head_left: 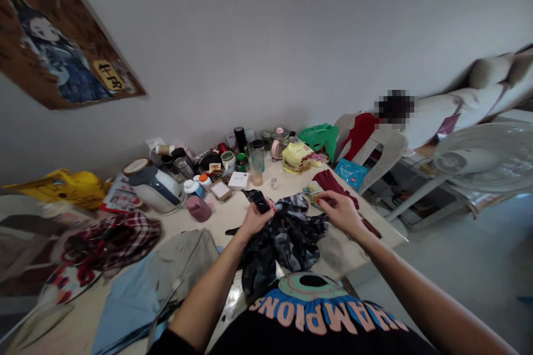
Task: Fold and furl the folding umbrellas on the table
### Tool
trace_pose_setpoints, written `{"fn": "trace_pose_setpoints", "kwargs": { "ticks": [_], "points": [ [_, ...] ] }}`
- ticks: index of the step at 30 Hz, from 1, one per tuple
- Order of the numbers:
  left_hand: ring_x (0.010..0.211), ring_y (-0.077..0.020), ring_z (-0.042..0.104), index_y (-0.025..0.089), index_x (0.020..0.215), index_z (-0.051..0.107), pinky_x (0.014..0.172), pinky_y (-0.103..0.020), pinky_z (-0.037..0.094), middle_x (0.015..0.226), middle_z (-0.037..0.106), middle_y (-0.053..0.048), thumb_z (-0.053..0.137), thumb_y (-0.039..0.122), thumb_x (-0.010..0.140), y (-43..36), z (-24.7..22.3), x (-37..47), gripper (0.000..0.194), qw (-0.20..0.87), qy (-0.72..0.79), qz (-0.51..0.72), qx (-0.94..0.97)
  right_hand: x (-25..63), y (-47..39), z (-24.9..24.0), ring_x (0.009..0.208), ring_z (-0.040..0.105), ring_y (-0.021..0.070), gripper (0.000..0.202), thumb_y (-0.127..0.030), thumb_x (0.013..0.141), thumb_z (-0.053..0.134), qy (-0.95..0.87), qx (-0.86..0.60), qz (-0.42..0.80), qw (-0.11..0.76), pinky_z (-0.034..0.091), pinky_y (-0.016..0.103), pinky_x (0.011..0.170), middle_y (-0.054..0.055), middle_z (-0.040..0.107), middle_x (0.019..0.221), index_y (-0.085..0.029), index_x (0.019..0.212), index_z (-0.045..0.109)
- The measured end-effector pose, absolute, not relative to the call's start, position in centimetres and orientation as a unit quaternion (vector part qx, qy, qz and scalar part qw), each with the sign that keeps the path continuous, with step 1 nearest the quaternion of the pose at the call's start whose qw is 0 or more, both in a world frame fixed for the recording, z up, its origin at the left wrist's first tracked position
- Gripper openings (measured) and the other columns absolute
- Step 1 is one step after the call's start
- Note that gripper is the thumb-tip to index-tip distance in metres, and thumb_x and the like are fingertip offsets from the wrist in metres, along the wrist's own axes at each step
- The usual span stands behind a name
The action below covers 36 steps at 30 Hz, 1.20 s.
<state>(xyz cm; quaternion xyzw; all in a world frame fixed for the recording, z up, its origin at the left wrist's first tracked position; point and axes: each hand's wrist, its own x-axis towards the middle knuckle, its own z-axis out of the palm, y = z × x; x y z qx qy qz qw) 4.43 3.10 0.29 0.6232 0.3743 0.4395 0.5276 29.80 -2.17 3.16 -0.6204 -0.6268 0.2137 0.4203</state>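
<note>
Grey and black camouflage cloth [293, 238] lies bunched at the table's front edge, right before my body. My left hand [257, 219] is closed around a dark fold at its upper left, next to a glossy black part [260, 199]. To the right, my right hand [339, 209] is raised over the cloth's right side, thumb and fingertips pinched together; what they hold, if anything, is too small to make out. Just beyond those fingertips lies a small patterned packet [314, 191]. A dark red cloth [333, 186] is behind my right hand.
Left on the table [227, 238] are grey cloth [185, 255], blue cloth [129, 299] and a plaid garment [125, 236]. A kettle [156, 188], pink cup [199, 208], bottles and boxes stand behind. A fan [466, 161] and a person in red [362, 133] are at right.
</note>
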Motion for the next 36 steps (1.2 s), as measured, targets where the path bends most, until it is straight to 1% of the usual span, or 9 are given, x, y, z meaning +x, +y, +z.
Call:
{"fn": "trace_pose_setpoints", "kwargs": {
  "ticks": [6, 11, 17, 21, 24, 27, 30, 33, 36],
  "points": [
    [0.073, -0.0156, 0.056, 0.019, 0.073, 0.053, 0.074, -0.03, 0.047, 0.075, 0.06, -0.001, 0.072, 0.046, 0.068, 3.0, -0.6, 4.4, 0.033, 0.504, 0.368, 0.46, 0.632, 31.3, -4.4, 2.0, 0.11, 0.056, 0.0292, 0.028, -0.033, 0.077, 0.067, -0.771, -0.53, 0.174, 0.308, 0.049, 0.043, 0.09, 0.013, 0.059, 0.123, -0.023, 0.102, 0.072],
    [0.072, -0.0158, 0.058, 0.019, 0.073, 0.053, 0.074, -0.031, 0.048, 0.074, 0.061, -0.001, 0.069, 0.043, 0.068, 3.5, -1.3, 4.7, 0.03, 0.483, 0.398, 0.463, 0.628, 33.5, -5.9, 1.3, 0.127, 0.044, 0.0393, 0.006, -0.023, 0.076, 0.068, -0.839, -0.508, 0.143, 0.131, 0.037, 0.06, 0.099, 0.013, 0.04, 0.146, -0.02, 0.074, 0.073],
    [0.07, -0.0154, 0.057, 0.018, 0.073, 0.057, 0.073, -0.03, 0.048, 0.071, 0.061, -0.001, 0.067, 0.036, 0.07, 4.8, -1.7, 5.4, 0.021, 0.436, 0.439, 0.481, 0.621, 36.1, -5.3, 3.3, 0.124, 0.047, 0.0287, 0.021, -0.03, 0.089, 0.054, -0.781, -0.519, 0.056, 0.342, 0.039, 0.047, 0.105, 0.013, 0.05, 0.131, -0.023, 0.094, 0.073],
    [0.067, -0.0152, 0.055, 0.018, 0.07, 0.056, 0.07, -0.029, 0.046, 0.067, 0.059, 0.0, 0.066, 0.036, 0.069, 5.3, -1.6, 6.2, 0.02, 0.408, 0.456, 0.483, 0.625, 32.5, -6.3, 2.7, 0.116, 0.049, 0.0321, 0.041, -0.037, 0.076, 0.072, -0.848, -0.479, 0.085, 0.21, 0.043, 0.048, 0.099, 0.014, 0.05, 0.131, -0.024, 0.115, 0.069],
    [0.066, -0.015, 0.055, 0.018, 0.07, 0.057, 0.068, -0.028, 0.045, 0.067, 0.059, 0.0, 0.065, 0.037, 0.069, 5.1, -1.4, 6.7, 0.021, 0.397, 0.46, 0.48, 0.632, 31.6, -6.9, 1.9, 0.11, 0.051, 0.034, 0.027, -0.027, 0.071, 0.076, -0.829, -0.545, 0.069, 0.106, 0.045, 0.05, 0.093, 0.018, 0.054, 0.126, -0.017, 0.097, 0.072],
    [0.064, -0.0146, 0.054, 0.017, 0.068, 0.057, 0.067, -0.028, 0.045, 0.065, 0.058, 0.0, 0.064, 0.037, 0.069, 5.0, -1.2, 6.8, 0.021, 0.389, 0.463, 0.48, 0.635, 33.0, -7.0, 2.7, 0.098, 0.056, 0.0251, 0.009, -0.023, 0.084, 0.063, -0.84, -0.518, 0.099, 0.127, 0.048, 0.041, 0.087, 0.013, 0.062, 0.104, -0.017, 0.085, 0.07],
    [0.062, -0.0145, 0.053, 0.017, 0.067, 0.057, 0.065, -0.028, 0.044, 0.063, 0.057, 0.0, 0.062, 0.039, 0.07, 5.0, -0.8, 6.8, 0.023, 0.379, 0.473, 0.488, 0.628, 33.3, -7.3, 4.4, 0.106, 0.051, 0.0278, 0.017, -0.024, 0.089, 0.054, -0.839, -0.506, 0.023, 0.197, 0.045, 0.045, 0.09, 0.014, 0.059, 0.117, -0.017, 0.083, 0.068],
    [0.062, -0.0144, 0.052, 0.016, 0.067, 0.057, 0.064, -0.028, 0.043, 0.063, 0.057, 0.0, 0.063, 0.039, 0.069, 5.1, 0.1, 6.7, 0.024, 0.369, 0.47, 0.493, 0.632, 31.2, -7.9, 4.9, 0.117, 0.044, 0.032, 0.018, -0.024, 0.087, 0.056, -0.859, -0.474, -0.029, 0.192, 0.04, 0.05, 0.096, 0.015, 0.052, 0.134, -0.017, 0.1, 0.067],
    [0.062, -0.0139, 0.052, 0.017, 0.067, 0.057, 0.064, -0.027, 0.044, 0.063, 0.056, 0.0, 0.065, 0.039, 0.068, 5.0, 1.8, 6.5, 0.024, 0.364, 0.448, 0.498, 0.647, 29.4, -8.4, 4.1, 0.116, 0.048, 0.0324, 0.053, -0.024, 0.078, 0.067, -0.883, -0.454, 0.015, 0.116, 0.042, 0.049, 0.095, 0.016, 0.058, 0.127, -0.017, 0.129, 0.055]
  ]
}}
